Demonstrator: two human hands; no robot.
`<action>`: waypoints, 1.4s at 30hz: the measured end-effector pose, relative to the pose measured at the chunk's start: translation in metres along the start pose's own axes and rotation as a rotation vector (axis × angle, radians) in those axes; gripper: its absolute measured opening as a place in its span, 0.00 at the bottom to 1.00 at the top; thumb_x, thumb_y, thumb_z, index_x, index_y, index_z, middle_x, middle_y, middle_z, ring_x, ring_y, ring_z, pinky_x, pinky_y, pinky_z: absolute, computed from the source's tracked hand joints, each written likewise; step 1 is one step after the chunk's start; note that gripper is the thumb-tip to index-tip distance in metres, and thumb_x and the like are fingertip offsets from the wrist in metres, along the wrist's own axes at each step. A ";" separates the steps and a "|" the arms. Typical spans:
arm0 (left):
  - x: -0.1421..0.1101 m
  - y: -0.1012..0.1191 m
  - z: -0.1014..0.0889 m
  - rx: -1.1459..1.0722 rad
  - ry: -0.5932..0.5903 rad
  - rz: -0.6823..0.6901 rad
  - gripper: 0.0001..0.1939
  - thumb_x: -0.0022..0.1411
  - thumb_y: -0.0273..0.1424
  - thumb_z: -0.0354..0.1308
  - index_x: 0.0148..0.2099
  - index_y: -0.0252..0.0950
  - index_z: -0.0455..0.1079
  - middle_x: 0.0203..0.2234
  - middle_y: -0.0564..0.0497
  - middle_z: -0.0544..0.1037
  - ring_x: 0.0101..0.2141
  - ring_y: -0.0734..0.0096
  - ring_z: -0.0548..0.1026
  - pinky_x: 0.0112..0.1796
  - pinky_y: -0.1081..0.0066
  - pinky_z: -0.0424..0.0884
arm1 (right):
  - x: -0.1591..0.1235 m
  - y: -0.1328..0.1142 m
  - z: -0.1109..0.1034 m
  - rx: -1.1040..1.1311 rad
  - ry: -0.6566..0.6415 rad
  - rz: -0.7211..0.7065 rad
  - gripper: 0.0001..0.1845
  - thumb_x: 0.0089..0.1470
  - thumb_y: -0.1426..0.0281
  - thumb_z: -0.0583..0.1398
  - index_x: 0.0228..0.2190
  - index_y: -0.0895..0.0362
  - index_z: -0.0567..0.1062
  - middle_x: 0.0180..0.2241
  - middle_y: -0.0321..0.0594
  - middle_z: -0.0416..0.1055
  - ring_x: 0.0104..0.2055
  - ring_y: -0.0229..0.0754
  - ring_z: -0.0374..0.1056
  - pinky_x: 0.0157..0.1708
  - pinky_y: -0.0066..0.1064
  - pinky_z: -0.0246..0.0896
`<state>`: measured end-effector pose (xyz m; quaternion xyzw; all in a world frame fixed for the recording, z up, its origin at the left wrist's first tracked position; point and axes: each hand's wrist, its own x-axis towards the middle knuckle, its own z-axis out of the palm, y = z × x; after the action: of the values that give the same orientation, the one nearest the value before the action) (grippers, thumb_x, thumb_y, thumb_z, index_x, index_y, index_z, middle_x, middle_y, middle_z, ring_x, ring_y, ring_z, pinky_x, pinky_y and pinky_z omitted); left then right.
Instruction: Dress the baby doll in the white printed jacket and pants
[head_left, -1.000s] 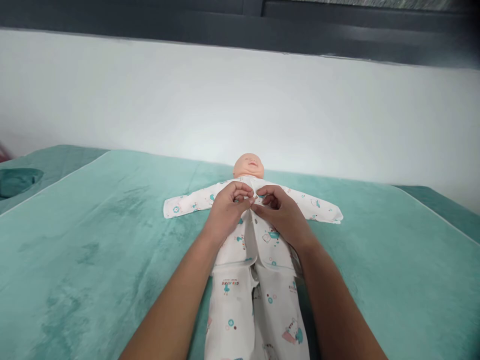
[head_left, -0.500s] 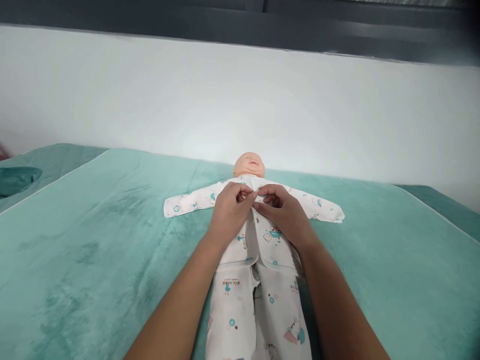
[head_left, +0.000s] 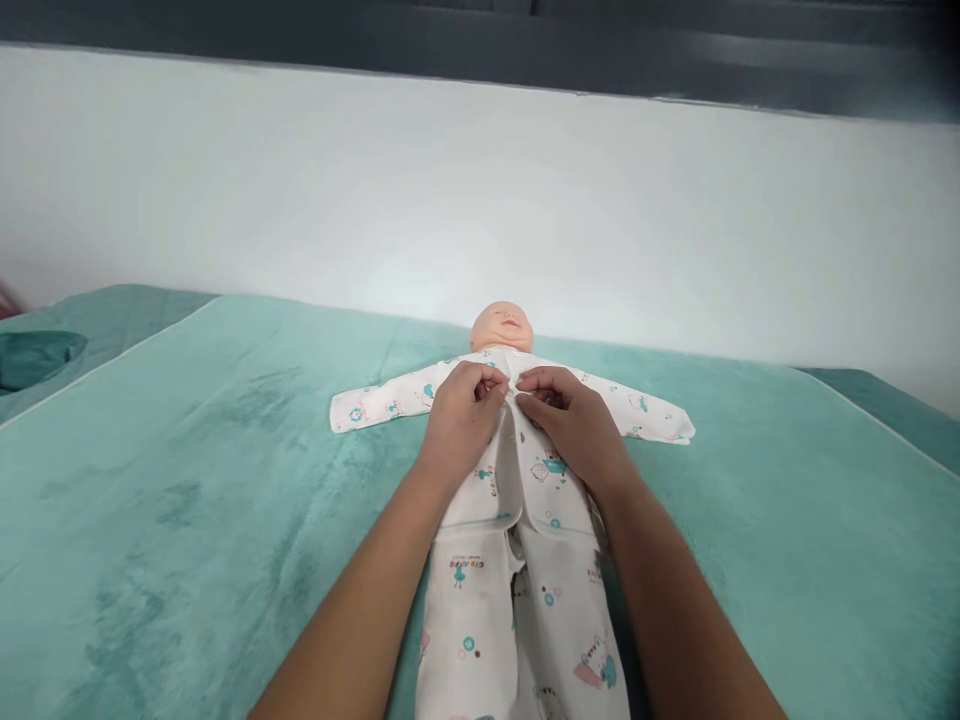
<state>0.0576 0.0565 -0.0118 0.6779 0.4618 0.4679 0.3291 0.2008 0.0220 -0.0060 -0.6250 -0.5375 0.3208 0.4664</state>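
Note:
A baby doll [head_left: 502,326] lies on its back, dressed in a white printed baby jacket [head_left: 551,490] and matching trousers [head_left: 469,620]. My left hand [head_left: 466,410] pinches the left front edge of the jacket at the chest, thumb against forefinger. Opposite it, my right hand [head_left: 574,415] pinches the right front edge the same way. The fingertips of the two hands are slightly apart, with a small fastening between them at the chest. Below my hands the jacket front hangs parted. Both sleeves stretch out flat to the sides.
A green plush cover [head_left: 225,520] lies under the doll, with a pale edging line at each side. Behind the doll's head rises a white wall [head_left: 300,190], topped by a dark ledge [head_left: 375,45]. A dark green item [head_left: 37,360] lies at the far left.
My fingertips have moved slightly apart at the chest, so the fastening between them now shows. The whole scene has shifted a little in view; the doll lies as before.

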 end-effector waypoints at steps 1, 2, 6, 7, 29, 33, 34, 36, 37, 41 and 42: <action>0.000 -0.001 0.000 -0.007 0.002 0.000 0.05 0.60 0.25 0.55 0.33 0.38 0.70 0.30 0.54 0.73 0.32 0.72 0.70 0.37 0.70 0.67 | 0.000 -0.001 0.000 -0.005 0.002 0.012 0.13 0.47 0.64 0.61 0.37 0.52 0.75 0.31 0.35 0.68 0.27 0.36 0.61 0.17 0.25 0.53; 0.000 -0.001 0.001 -0.015 0.003 0.000 0.05 0.60 0.24 0.55 0.34 0.38 0.70 0.30 0.54 0.73 0.31 0.72 0.70 0.37 0.70 0.67 | 0.000 -0.002 0.001 -0.009 0.003 0.024 0.13 0.47 0.64 0.61 0.37 0.52 0.75 0.31 0.35 0.69 0.26 0.36 0.61 0.16 0.25 0.52; 0.000 -0.002 0.001 0.009 0.031 0.005 0.06 0.59 0.23 0.55 0.34 0.38 0.71 0.31 0.54 0.72 0.31 0.73 0.69 0.38 0.70 0.67 | 0.003 -0.003 0.002 -0.029 0.005 0.041 0.13 0.46 0.65 0.61 0.36 0.52 0.76 0.30 0.35 0.69 0.26 0.36 0.61 0.18 0.26 0.53; 0.000 -0.002 0.001 0.032 0.037 0.011 0.06 0.59 0.23 0.55 0.33 0.37 0.71 0.31 0.53 0.71 0.32 0.72 0.69 0.38 0.70 0.67 | 0.004 -0.003 0.002 -0.037 0.009 0.031 0.12 0.45 0.65 0.61 0.35 0.53 0.76 0.29 0.34 0.69 0.27 0.36 0.61 0.20 0.26 0.54; -0.002 -0.003 0.000 -0.078 -0.002 -0.032 0.09 0.61 0.25 0.54 0.43 0.39 0.72 0.42 0.49 0.69 0.37 0.71 0.70 0.42 0.69 0.68 | 0.005 -0.005 0.003 0.022 -0.025 0.061 0.13 0.46 0.62 0.61 0.35 0.52 0.73 0.25 0.31 0.64 0.19 0.32 0.54 0.13 0.25 0.47; -0.001 -0.004 -0.004 -0.060 -0.056 0.018 0.12 0.62 0.25 0.52 0.41 0.40 0.75 0.42 0.50 0.70 0.39 0.71 0.71 0.45 0.69 0.67 | 0.005 -0.001 0.002 0.028 -0.026 -0.030 0.09 0.48 0.63 0.60 0.34 0.52 0.74 0.29 0.34 0.67 0.25 0.36 0.59 0.18 0.27 0.51; -0.001 -0.004 -0.005 -0.048 -0.060 0.028 0.12 0.62 0.25 0.51 0.42 0.40 0.76 0.42 0.49 0.70 0.40 0.71 0.71 0.46 0.69 0.67 | 0.005 -0.001 0.002 0.012 -0.009 -0.070 0.08 0.49 0.65 0.60 0.33 0.53 0.74 0.31 0.35 0.68 0.27 0.36 0.60 0.21 0.28 0.54; -0.001 -0.004 -0.007 -0.016 -0.067 0.056 0.15 0.63 0.24 0.50 0.46 0.40 0.75 0.44 0.48 0.68 0.41 0.70 0.71 0.45 0.69 0.68 | 0.006 0.001 0.004 -0.034 0.035 -0.167 0.06 0.50 0.67 0.58 0.31 0.54 0.73 0.36 0.37 0.69 0.31 0.37 0.62 0.30 0.30 0.59; -0.001 -0.004 -0.007 0.009 -0.076 0.078 0.16 0.63 0.24 0.49 0.48 0.40 0.74 0.46 0.47 0.67 0.41 0.70 0.71 0.45 0.68 0.69 | 0.005 0.001 0.004 -0.060 0.050 -0.212 0.05 0.50 0.68 0.57 0.31 0.54 0.73 0.38 0.37 0.69 0.32 0.37 0.62 0.34 0.31 0.60; -0.002 -0.007 -0.006 0.183 -0.091 0.188 0.18 0.65 0.25 0.46 0.48 0.40 0.75 0.49 0.45 0.66 0.43 0.67 0.71 0.46 0.64 0.69 | -0.003 -0.005 0.005 -0.194 0.060 -0.271 0.05 0.52 0.68 0.56 0.28 0.54 0.70 0.36 0.39 0.67 0.33 0.38 0.63 0.35 0.33 0.59; -0.002 -0.008 -0.006 0.226 -0.072 0.203 0.17 0.65 0.25 0.46 0.47 0.39 0.75 0.48 0.44 0.67 0.44 0.65 0.71 0.46 0.63 0.68 | -0.007 -0.008 0.005 -0.249 0.045 -0.264 0.06 0.53 0.66 0.56 0.26 0.54 0.69 0.34 0.38 0.67 0.32 0.39 0.63 0.34 0.33 0.58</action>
<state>0.0495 0.0574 -0.0174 0.7703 0.4282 0.4191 0.2181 0.1919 0.0159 -0.0011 -0.6089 -0.6400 0.1734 0.4353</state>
